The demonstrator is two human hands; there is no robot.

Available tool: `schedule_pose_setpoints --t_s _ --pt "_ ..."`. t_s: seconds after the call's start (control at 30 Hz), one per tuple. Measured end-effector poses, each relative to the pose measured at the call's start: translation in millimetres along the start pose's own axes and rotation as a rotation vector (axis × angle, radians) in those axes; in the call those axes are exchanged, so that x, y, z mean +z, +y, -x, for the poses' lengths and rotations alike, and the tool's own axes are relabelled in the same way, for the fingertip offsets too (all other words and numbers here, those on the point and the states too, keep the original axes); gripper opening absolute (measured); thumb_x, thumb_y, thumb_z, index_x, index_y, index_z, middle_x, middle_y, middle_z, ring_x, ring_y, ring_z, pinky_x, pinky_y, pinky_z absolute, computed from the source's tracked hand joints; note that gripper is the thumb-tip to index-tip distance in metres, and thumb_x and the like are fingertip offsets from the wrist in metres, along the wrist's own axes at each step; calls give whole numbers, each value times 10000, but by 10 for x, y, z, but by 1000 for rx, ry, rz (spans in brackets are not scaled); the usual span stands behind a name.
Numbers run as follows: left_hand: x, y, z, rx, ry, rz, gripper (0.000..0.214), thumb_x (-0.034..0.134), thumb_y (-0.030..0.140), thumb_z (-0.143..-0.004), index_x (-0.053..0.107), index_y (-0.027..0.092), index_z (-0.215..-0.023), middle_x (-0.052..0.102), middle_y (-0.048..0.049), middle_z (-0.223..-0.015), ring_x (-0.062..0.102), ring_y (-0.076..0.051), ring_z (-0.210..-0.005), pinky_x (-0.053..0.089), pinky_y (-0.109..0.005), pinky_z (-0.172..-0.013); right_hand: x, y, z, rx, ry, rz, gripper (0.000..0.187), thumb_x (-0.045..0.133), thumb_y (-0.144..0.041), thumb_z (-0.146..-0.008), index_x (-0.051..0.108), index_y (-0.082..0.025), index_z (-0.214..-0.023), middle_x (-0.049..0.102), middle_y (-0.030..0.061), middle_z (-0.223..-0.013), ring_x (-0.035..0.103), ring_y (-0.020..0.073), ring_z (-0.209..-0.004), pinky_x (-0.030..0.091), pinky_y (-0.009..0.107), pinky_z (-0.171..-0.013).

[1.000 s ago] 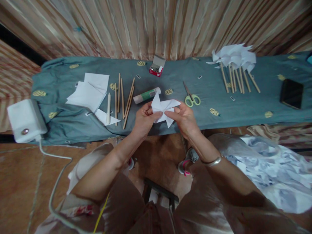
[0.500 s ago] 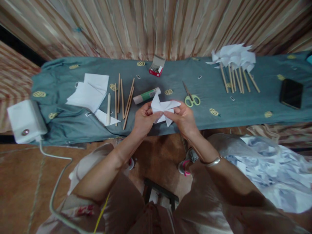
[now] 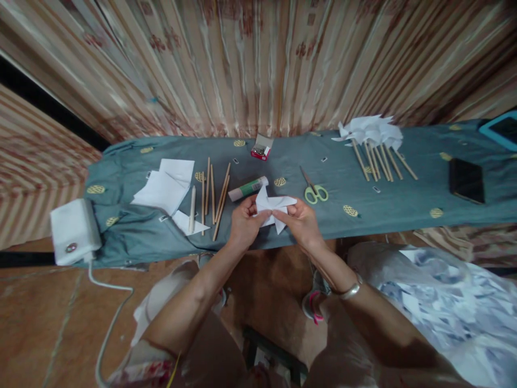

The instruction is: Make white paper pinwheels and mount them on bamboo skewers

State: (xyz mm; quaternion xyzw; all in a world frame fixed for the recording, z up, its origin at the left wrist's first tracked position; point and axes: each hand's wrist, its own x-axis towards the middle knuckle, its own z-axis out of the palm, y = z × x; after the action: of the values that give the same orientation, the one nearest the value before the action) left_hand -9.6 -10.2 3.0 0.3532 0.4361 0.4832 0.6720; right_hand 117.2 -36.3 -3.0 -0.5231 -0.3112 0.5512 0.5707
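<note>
A white paper pinwheel (image 3: 274, 203) with folded blades is held between both hands over the table's front edge. My left hand (image 3: 245, 222) pinches its left side, thumb on top near the middle. On the right side my right hand (image 3: 301, 220) grips it too, the two thumb tips almost meeting at the centre. Fingers behind the paper are partly hidden. Just beyond my left hand lies a green and white glue stick (image 3: 247, 188). Scissors with light green handles (image 3: 315, 193) rest to the right of my right hand.
Left on the blue-green cloth (image 3: 258, 245) lie wooden sticks (image 3: 212, 194), a white pencil-like stick (image 3: 193, 209) and paper sheets (image 3: 161, 188). A small red box (image 3: 260, 151) stands behind. Finished pinwheels (image 3: 374, 132), a dark phone-like object (image 3: 466, 180) and a bag of paper (image 3: 436, 291) are right.
The camera view has tilted up, so the table sits lower in the picture. Both hands keep their hold on the pinwheel, with little visible change in its shape.
</note>
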Motion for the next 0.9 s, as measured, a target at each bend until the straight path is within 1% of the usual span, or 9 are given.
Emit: schedule_pose_setpoints --t_s 0.13,0.23,0.37,0.5,0.6,0.67,0.77,0.83,0.9 --pt "0 53 -43 5 17 10 473 846 227 -474 678 162 -911 730 16 -703 621 -134 -591 481 -246 -606 63 -78 -19 -35 0 -11 497 860 -401 -517 599 -224 -901 751 -26 -761 695 185 -689 555 329 -697" --pt "-12 89 -85 20 29 61 460 855 243 -495 683 151 -911 741 -3 -741 636 -138 -624 494 -249 -631 96 -151 -59 -51 24 -3 454 835 -448 -569 608 -217 -887 735 -23 -727 671 166 -645 530 297 -639" --pt "-36 116 -121 21 74 119 436 873 239 -472 691 162 -860 751 -14 -771 653 -146 -655 515 -259 -653 70 -198 -180 -98 134 -15 424 750 -531 -662 675 -205 -922 719 2 -736 640 146 -641 504 282 -621" --pt "-71 141 -110 1 92 142 476 896 258 -451 702 165 -875 761 -27 -808 673 -165 -697 534 -283 -698 12 -213 -343 -189 218 40 334 749 -473 -661 711 -210 -864 731 20 -774 645 155 -683 511 305 -674" --pt "-99 164 -91 -28 80 155 491 896 273 -470 702 160 -906 765 -36 -835 688 -177 -732 541 -315 -766 12 -238 -502 -259 203 110 271 727 -419 -670 708 -210 -841 743 30 -780 654 170 -708 517 332 -716" --pt "-112 177 -86 -38 82 172 490 894 264 -473 702 161 -912 767 -41 -852 692 -179 -750 537 -319 -785 46 -281 -647 -285 166 172 251 695 -409 -688 703 -205 -833 739 27 -759 642 160 -670 515 327 -696" --pt "-123 200 -88 -42 85 215 494 895 244 -453 702 173 -903 767 -40 -867 693 -178 -765 531 -313 -786 147 -415 -924 -408 71 412 213 623 -367 -762 708 -199 -860 749 36 -795 651 162 -705 507 314 -720" --pt "-133 223 -89 -45 84 244 484 897 236 -439 700 175 -877 765 -30 -844 689 -170 -749 530 -305 -772 243 -547 -1127 -501 18 715 232 547 -321 -834 720 -190 -918 753 50 -847 660 175 -738 494 310 -731" --pt "-154 251 -85 -44 83 265 465 895 226 -441 696 173 -858 763 -21 -820 685 -157 -730 527 -291 -759 356 -687 -1320 -546 -35 1098 261 502 -257 -877 725 -178 -989 758 83 -927 679 205 -808 477 314 -753"
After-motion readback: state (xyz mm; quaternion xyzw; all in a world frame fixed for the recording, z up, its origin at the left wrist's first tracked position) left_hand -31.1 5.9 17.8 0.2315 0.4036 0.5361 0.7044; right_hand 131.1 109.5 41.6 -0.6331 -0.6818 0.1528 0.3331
